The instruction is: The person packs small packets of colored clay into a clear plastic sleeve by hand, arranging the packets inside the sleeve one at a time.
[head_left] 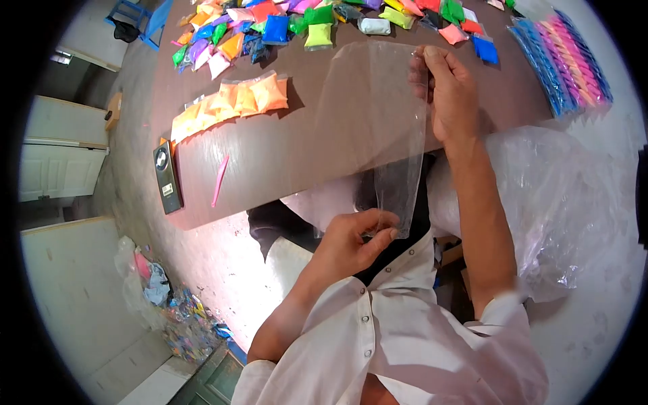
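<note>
A clear plastic bag (364, 108) is stretched between my two hands, over the front edge of the brown table (270, 162). My right hand (445, 91) pinches its upper right edge, fingers partly behind the film. Lower down, near my lap, my left hand (361, 239) grips the bag's bottom end between thumb and fingers. The bag looks flat, and nothing shows inside it. Left of it on the table lie a row of orange packets (233, 101) and a thin pink tool (220, 181).
Many coloured packets (277, 30) cover the table's far side. A black device (167, 177) sits at the left corner. Bundles of blue, pink and orange packs (560, 64) lie at the right. Large clear plastic wrapping (540, 202) is beside my right arm. Scraps (189, 317) litter the floor at left.
</note>
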